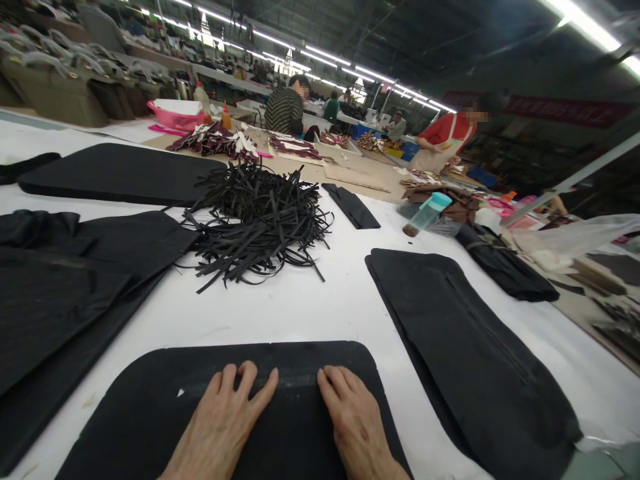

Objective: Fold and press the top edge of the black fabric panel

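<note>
- Where the white worktop (320, 313) comes closest to the camera, a black panel (150, 413) with rounded corners lies flat under both hands.
- The left hand (225, 427) rests palm down on the panel, fingers stretched out and slightly spread, gripping nothing.
- The right hand (355, 427) lies just beside it, equally flat and unclenched; its fingertips, like the left's, touch a faint glossy strip (297, 383) running across the panel.
- Beyond the hands, well apart from them, sits a tangled pile of black strips (255, 220).
- A stack of similar black panels (475, 353) lies to the right, and more dark pieces (75, 280) overlap on the left.
- A bottle with a teal cap (425, 215) lies tilted near the far right.
- Two co-workers, one in a striped top (285, 110) and one in red (445, 133), are at the next table.
</note>
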A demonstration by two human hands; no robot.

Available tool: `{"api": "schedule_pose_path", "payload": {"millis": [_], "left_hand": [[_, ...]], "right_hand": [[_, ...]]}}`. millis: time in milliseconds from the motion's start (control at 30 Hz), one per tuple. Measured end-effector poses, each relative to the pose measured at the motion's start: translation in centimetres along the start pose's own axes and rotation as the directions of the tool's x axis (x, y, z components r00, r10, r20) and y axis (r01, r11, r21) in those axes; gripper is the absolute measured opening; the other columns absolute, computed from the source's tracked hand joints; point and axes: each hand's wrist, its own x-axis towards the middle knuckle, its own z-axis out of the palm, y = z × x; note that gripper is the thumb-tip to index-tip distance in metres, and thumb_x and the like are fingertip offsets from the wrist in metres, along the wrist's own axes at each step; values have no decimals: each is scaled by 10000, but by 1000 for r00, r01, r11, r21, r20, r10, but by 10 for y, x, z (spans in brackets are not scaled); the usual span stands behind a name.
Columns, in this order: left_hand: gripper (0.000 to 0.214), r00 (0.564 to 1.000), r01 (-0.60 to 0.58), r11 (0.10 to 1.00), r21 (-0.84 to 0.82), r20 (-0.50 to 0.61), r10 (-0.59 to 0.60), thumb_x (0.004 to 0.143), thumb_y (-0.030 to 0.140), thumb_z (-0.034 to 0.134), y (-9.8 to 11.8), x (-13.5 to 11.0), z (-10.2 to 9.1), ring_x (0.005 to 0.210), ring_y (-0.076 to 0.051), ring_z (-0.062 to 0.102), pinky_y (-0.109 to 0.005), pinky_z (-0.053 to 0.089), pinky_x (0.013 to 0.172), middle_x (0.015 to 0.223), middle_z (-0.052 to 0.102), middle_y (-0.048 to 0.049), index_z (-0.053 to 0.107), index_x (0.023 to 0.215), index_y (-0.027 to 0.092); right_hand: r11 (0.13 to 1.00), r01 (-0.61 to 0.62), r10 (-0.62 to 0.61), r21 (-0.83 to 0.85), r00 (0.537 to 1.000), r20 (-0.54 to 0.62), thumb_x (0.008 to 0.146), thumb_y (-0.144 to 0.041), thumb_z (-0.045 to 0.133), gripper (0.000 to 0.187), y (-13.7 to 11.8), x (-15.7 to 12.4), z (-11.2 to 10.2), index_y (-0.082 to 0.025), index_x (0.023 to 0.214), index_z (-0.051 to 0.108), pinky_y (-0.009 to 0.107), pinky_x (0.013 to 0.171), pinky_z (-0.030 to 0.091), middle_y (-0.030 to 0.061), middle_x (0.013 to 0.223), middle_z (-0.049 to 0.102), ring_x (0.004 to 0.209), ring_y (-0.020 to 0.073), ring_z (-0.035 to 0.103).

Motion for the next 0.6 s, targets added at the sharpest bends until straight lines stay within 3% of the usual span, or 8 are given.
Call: {"api": "schedule_pose_path", "payload": {"millis": [167, 267, 433, 600], "left_hand": [[766, 994, 55, 986, 155, 81, -68, 754, -22, 352, 11, 15, -22, 709, -273, 600, -377, 455, 589, 899, 607, -100, 303, 1332, 477], [731, 992, 57, 991, 120, 108, -70, 766, 0, 372, 11, 17, -24, 732, -277, 602, -376, 459, 584, 921, 602, -106, 322, 1329, 463], [608, 999, 35, 995, -93, 23, -33, 780, 57, 434, 1, 1, 1, 917, -284, 566, -419, 493, 736, 1103, 558, -127, 382, 1332, 308], [485, 994, -35, 991, -129, -103, 22, 769, 35, 421, -20, -27, 33, 1063, -259, 510, -392, 417, 959, 1141, 574, -142, 464, 1250, 72]], "right_hand": [[992, -6, 11, -124, 999, 36, 721, 9, 470, 439, -4, 3, 2, -177, 1100, 591, 379, 754, 473, 70, 901, 610, 784, 239, 541], [990, 20, -14, -138, 999, 48, 726, -8, 470, 489, -2, 2, 3, -225, 1152, 574, 391, 759, 481, 67, 947, 612, 817, 248, 548], [981, 158, -155, -109, 987, 33, 659, 54, 403, 615, 21, -10, 4, -210, 1193, 553, 334, 794, 501, 58, 1041, 626, 924, 233, 564], [943, 256, -261, -210, 965, 8, 655, 81, 385, 565, 65, -30, 19, -138, 1138, 581, 264, 803, 499, 83, 1025, 643, 940, 209, 585]]}}
